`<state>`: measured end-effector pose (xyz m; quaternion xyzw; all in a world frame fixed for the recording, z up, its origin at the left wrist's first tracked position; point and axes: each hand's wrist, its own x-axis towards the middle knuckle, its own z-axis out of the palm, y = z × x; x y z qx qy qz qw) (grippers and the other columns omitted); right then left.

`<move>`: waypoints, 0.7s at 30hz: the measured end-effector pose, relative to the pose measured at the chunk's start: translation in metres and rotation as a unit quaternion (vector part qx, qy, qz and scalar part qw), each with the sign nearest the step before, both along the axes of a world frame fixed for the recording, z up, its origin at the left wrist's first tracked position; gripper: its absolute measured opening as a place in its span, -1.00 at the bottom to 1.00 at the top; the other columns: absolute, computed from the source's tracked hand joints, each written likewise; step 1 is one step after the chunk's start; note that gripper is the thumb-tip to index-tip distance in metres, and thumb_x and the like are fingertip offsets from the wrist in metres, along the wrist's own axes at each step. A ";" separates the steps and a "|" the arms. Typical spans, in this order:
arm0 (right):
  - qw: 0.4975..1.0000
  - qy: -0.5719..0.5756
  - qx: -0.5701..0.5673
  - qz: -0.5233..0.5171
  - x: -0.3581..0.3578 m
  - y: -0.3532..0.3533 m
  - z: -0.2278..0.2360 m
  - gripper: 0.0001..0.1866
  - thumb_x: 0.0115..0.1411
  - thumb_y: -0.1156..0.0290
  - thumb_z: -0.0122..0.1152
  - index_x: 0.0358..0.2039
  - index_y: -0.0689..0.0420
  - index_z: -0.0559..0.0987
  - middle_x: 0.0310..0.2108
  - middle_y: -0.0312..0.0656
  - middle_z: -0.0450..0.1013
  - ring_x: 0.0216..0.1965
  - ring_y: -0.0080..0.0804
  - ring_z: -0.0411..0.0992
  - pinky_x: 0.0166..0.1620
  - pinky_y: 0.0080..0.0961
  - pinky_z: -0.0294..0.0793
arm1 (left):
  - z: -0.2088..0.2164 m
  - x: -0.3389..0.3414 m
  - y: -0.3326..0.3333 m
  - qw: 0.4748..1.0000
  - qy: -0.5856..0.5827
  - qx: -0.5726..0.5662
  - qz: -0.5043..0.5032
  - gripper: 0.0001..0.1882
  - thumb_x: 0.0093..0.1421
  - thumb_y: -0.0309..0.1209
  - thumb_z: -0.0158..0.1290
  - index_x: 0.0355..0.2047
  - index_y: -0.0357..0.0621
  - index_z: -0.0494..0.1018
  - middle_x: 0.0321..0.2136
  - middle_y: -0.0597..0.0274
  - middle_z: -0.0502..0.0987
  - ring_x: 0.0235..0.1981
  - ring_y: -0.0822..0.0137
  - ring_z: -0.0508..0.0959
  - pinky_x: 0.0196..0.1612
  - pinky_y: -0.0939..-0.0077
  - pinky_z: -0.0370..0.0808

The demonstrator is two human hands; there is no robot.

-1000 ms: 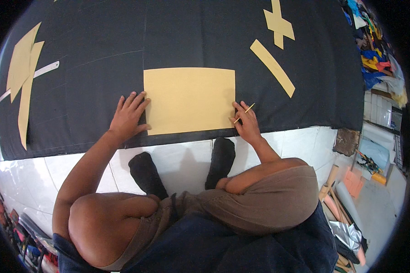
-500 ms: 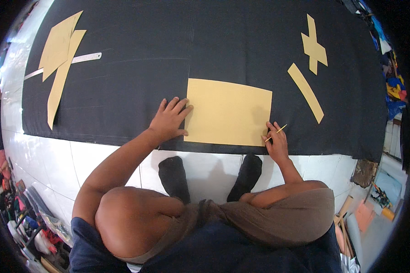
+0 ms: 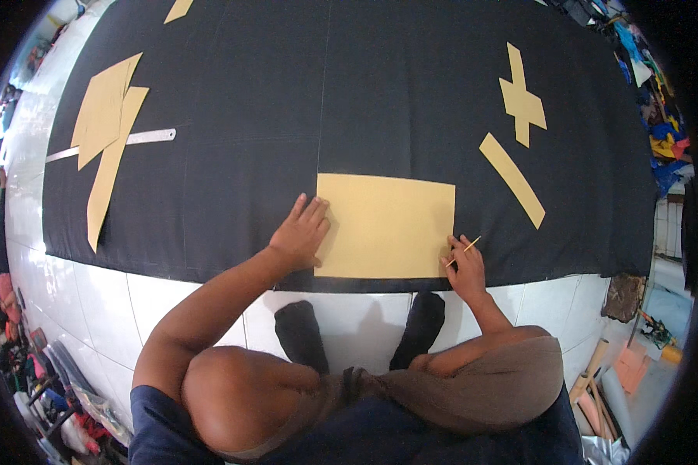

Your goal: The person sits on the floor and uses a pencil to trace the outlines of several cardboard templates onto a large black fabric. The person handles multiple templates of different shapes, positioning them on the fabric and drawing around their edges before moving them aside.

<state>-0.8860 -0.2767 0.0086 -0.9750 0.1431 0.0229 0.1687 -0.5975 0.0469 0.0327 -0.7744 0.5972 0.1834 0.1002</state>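
Note:
A rectangular tan card pattern piece lies flat on black cloth, close to the cloth's near edge. My left hand rests at the card's left edge, fingers spread, the fingertips on the card. At its lower right edge is my right hand, with bent fingers closed round a thin yellow pencil. That pencil slants up to the right, and its lower end is partly hidden by the fingers.
Left on the cloth, overlapping tan pattern pieces cover part of a metal ruler. To the right lie a curved strip and crossed pieces. My socked feet stand on white tiles. Rolls and coloured fabric line the right side.
The view has tilted upward, so the cloth, card and hands sit lower in it, and another tan piece shows at the far left. Both hands keep nearly the same places against the card.

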 end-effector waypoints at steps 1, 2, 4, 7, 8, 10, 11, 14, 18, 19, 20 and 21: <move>1.000 -0.007 -0.008 0.006 0.001 0.001 0.002 -0.78 0.23 0.36 0.34 -0.25 0.18 0.50 0.21 -0.04 0.47 0.29 0.14 0.32 0.26 0.07 0.28 | 0.002 0.002 -0.006 1.000 0.007 0.016 -0.002 -0.03 -0.03 0.16 0.36 0.25 -0.18 0.35 0.34 -0.18 0.22 0.44 -0.09 0.12 0.49 -0.20 -0.10; 1.000 -0.013 -0.015 0.012 0.002 0.002 0.004 -0.80 0.21 0.39 0.36 -0.30 0.18 0.50 0.20 -0.05 0.48 0.28 0.14 0.34 0.25 0.07 0.30 | 0.005 0.003 -0.011 0.999 0.013 0.032 -0.004 -0.03 0.00 0.18 0.33 0.28 -0.16 0.33 0.32 -0.22 0.24 0.42 -0.12 0.15 0.49 -0.19 -0.09; 1.000 -0.020 -0.009 0.013 0.000 0.000 0.002 -0.78 0.21 0.35 0.34 -0.24 0.18 0.51 0.18 -0.05 0.48 0.27 0.13 0.35 0.25 0.07 0.29 | 0.012 0.007 -0.021 0.998 0.044 0.047 -0.001 0.00 0.07 0.23 0.26 0.35 -0.13 0.25 0.28 -0.28 0.26 0.39 -0.19 0.19 0.49 -0.20 -0.08; 1.000 0.003 -0.001 0.004 0.005 -0.001 0.002 -0.65 0.21 0.27 0.27 -0.07 0.19 0.55 0.15 -0.03 0.49 0.25 0.11 0.37 0.28 0.08 0.25 | 0.021 0.011 -0.030 0.995 0.082 0.050 -0.009 0.01 0.21 0.31 0.08 0.49 0.03 0.06 0.22 -0.35 0.30 0.32 -0.29 0.28 0.47 -0.22 -0.05; 1.000 0.004 -0.004 0.006 0.005 -0.002 0.001 -0.63 0.21 0.26 0.28 -0.04 0.20 0.55 0.14 -0.03 0.50 0.24 0.10 0.38 0.28 0.07 0.25 | 0.023 0.012 -0.036 0.993 0.088 0.074 -0.008 0.00 0.22 0.31 0.08 0.49 0.05 0.06 0.22 -0.34 0.30 0.32 -0.29 0.28 0.46 -0.23 -0.04; 1.000 0.007 -0.009 0.001 0.002 -0.006 -0.003 -0.59 0.20 0.26 0.28 0.01 0.20 0.55 0.11 -0.03 0.51 0.22 0.08 0.39 0.29 0.06 0.25 | 0.024 0.014 -0.053 0.987 0.103 0.123 -0.013 -0.01 0.22 0.30 0.08 0.50 0.09 0.05 0.22 -0.34 0.31 0.32 -0.27 0.29 0.44 -0.26 -0.01; 1.000 -0.012 -0.012 -0.012 0.004 -0.003 0.001 -0.56 0.20 0.25 0.28 0.05 0.17 0.56 0.07 -0.02 0.53 0.19 0.05 0.41 0.27 0.04 0.26 | 0.022 0.014 -0.059 0.983 0.114 0.147 -0.005 -0.03 0.23 0.26 0.11 0.50 0.12 0.06 0.22 -0.32 0.32 0.32 -0.24 0.29 0.40 -0.30 0.04; 0.999 -0.013 0.018 -0.034 0.010 -0.003 0.007 -0.61 0.20 0.24 0.28 0.00 0.13 0.59 0.00 0.00 0.55 0.16 0.04 0.43 0.25 0.04 0.28 | 0.012 0.012 -0.061 0.987 0.069 0.142 -0.023 -0.07 0.21 0.19 0.16 0.48 0.16 0.10 0.27 -0.31 0.27 0.34 -0.24 0.27 0.37 -0.35 0.08; 0.998 -0.034 0.032 -0.047 0.005 -0.011 0.009 -0.65 0.19 0.23 0.29 -0.06 0.12 0.60 -0.08 0.03 0.55 0.13 0.06 0.44 0.18 0.04 0.32 | 0.016 0.002 -0.077 0.987 0.072 0.123 -0.072 -0.07 0.19 0.13 0.22 0.41 -0.13 0.19 0.37 -0.28 0.15 0.39 -0.24 0.21 0.39 -0.21 0.17; 0.998 -0.061 0.019 -0.029 0.010 -0.012 0.003 -0.65 0.17 0.23 0.31 -0.07 0.12 0.60 -0.09 0.03 0.56 0.09 0.06 0.45 0.15 0.04 0.34 | 0.007 0.000 -0.074 0.987 0.076 0.119 -0.070 -0.08 0.20 0.11 0.22 0.38 -0.20 0.21 0.40 -0.25 0.11 0.40 -0.24 0.19 0.38 -0.16 0.20; 0.997 -0.064 0.012 -0.034 0.009 -0.013 0.001 -0.65 0.17 0.23 0.31 -0.08 0.12 0.61 -0.10 0.02 0.56 0.08 0.06 0.46 0.15 0.04 0.35 | 0.007 0.002 -0.077 0.987 0.082 0.115 -0.070 -0.08 0.20 0.10 0.22 0.36 -0.27 0.23 0.43 -0.22 0.07 0.41 -0.24 0.17 0.37 -0.12 0.24; 0.997 -0.067 0.005 -0.035 0.006 -0.015 0.002 -0.66 0.16 0.23 0.32 -0.09 0.12 0.61 -0.11 0.02 0.56 0.06 0.06 0.46 0.14 0.04 0.35 | 0.005 -0.001 -0.085 0.983 0.137 0.118 -0.033 -0.05 0.20 0.15 0.21 0.25 -0.52 0.28 0.39 -0.36 0.08 0.36 -0.26 0.24 0.38 -0.03 0.29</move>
